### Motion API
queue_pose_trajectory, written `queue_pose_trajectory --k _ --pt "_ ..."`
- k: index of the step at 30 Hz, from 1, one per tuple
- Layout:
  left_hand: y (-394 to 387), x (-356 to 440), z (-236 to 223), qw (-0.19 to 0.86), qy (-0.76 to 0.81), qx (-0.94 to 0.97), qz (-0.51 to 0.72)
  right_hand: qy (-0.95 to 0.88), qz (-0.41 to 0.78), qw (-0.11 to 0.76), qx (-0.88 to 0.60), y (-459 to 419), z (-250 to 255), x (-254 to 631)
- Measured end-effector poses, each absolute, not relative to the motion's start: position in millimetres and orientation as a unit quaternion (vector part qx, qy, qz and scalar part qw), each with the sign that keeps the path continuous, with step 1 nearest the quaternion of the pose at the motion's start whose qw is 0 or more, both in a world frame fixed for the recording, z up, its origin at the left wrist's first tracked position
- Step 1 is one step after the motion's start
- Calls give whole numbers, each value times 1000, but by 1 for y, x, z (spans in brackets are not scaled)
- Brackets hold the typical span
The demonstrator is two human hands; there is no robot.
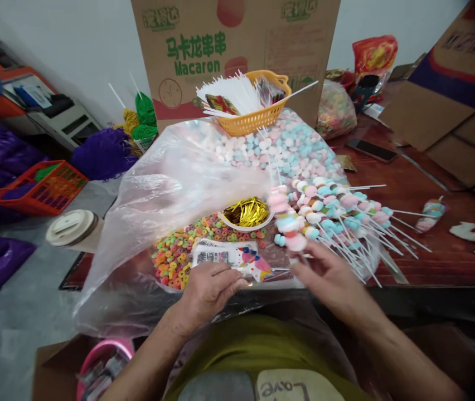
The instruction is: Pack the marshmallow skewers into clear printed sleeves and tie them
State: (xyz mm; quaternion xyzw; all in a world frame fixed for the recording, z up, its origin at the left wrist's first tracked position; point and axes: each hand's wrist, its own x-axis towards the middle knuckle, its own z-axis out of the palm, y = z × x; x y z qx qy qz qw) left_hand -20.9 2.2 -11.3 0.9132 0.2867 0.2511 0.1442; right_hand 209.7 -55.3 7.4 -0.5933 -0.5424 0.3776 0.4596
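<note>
My right hand (335,281) pinches the lower end of a marshmallow skewer (290,220), held upright and blurred by motion. Pink, white, yellow and blue pieces are stacked along it. Fingers bent and close together, my left hand (208,292) grips the near edge of a printed clear plastic bag (229,255) on a small stack. Beyond the bags sits a white bowl of gold tinsel strips (248,213), amid colourful cereal rings (177,253). Finished marshmallow skewers (338,209) are heaped to the right, sticks pointing towards me and rightward.
Loose pastel marshmallows (296,142) cover the back of a plastic sheet (137,195). A yellow basket (250,120) holds white sticks before a cardboard box (237,47). A phone (372,149) lies right; a lidded cup (74,229) stands left.
</note>
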Motion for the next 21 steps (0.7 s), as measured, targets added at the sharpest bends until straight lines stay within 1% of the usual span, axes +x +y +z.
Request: queue_pose_trajectory --k 1,3,5,7,9,10,11,13,17,19,21 --pt "0 -18 -11 171 297 908 241 -531 434 455 -568 -49 4 199" --pt "-4 -14 -12 261 348 866 246 -491 496 471 -540 -40 -7 182" --pt "-7 -12 -13 407 415 767 271 -435 518 504 -537 -37 -19 173" --pt "-9 -11 -15 552 450 643 283 -386 530 525 -542 -38 -28 170" --pt "-9 -12 -17 644 439 562 277 -361 536 536 -544 -41 -34 170" --pt "-9 -12 -18 665 430 546 272 -352 540 539 -543 -43 -35 171" --pt "-9 -12 -18 672 423 545 268 -344 545 542 -539 -44 -36 172" --pt "-8 -13 -16 649 422 578 259 -334 554 549 -530 -45 -36 174" --pt "-7 -15 -8 522 413 709 232 -319 570 566 -502 -42 -31 187" --pt "-5 -16 -6 468 383 766 219 -337 587 550 -488 -40 -26 192" --pt "-3 -16 -6 422 345 811 211 -377 595 512 -492 -37 -22 193"
